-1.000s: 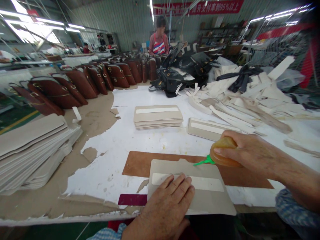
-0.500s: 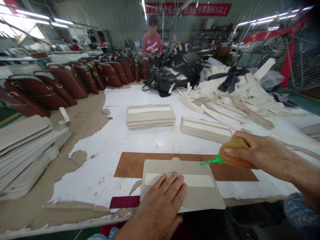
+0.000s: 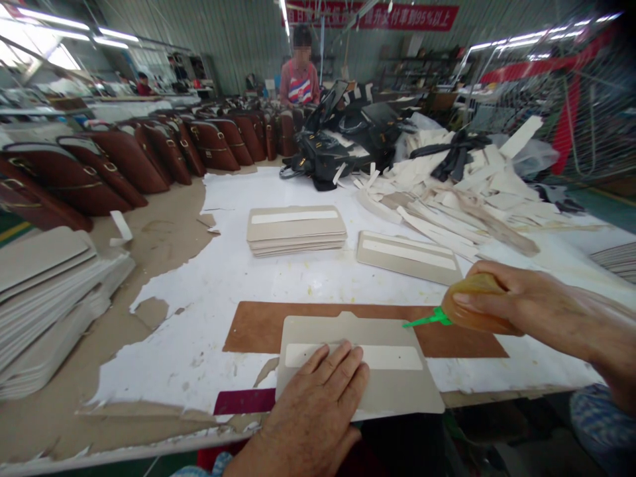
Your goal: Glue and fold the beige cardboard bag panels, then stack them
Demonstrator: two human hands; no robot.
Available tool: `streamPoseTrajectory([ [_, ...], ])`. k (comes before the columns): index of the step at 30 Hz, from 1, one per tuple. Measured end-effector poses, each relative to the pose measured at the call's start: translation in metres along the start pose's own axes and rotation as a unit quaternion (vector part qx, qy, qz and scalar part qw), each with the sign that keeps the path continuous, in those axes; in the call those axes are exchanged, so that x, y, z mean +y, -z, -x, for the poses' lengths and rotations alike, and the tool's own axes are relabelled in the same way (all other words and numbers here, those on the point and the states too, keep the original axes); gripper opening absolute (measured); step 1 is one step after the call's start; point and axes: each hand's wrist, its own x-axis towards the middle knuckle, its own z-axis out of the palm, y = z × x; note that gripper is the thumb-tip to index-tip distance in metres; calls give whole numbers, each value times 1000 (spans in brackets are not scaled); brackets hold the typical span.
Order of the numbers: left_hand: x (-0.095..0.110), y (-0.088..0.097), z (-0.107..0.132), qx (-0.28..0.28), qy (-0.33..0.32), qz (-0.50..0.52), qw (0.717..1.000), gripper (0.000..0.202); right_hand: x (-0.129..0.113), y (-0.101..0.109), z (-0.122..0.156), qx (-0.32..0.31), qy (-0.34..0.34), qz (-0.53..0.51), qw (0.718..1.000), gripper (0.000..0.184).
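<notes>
My left hand (image 3: 318,397) lies flat with its fingers stretched over a beige board panel (image 3: 397,391), which has a small tab on its far edge. A pale strip (image 3: 392,358) runs across this panel, partly covered by my fingers. My right hand (image 3: 521,301) is wrapped round an amber squeeze bottle of glue (image 3: 477,305). The bottle's green nozzle (image 3: 427,318) points left, its tip at the panel's far right corner. Beneath the panel's far edge lies a brown leather strip (image 3: 258,328). A maroon piece (image 3: 243,401) lies left of the panel.
Beyond the panel stand a stack of similar panels (image 3: 298,232) and a smaller panel pile (image 3: 410,257). More boards (image 3: 44,291) are piled at left. Brown bags (image 3: 119,159), black bags (image 3: 342,146) and pale scraps (image 3: 447,185) line the back. A person (image 3: 301,73) is behind them.
My right hand has moved slightly right with the glue bottle, and the nozzle tip has shifted toward the panel's right edge. My left hand stays on the panel. The whole view has shifted slightly.
</notes>
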Motion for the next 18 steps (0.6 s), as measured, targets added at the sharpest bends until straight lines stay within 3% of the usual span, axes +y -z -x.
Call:
streamPoseTrajectory([
  [6,1,0,0,-2,8,-1,1000,65,-22,-1,-9,-19,-38,-4,999,44],
  [18,2,5,-1,1,-3,-15,1000,65,-59,-10,-22,-35,38,0,999,35],
])
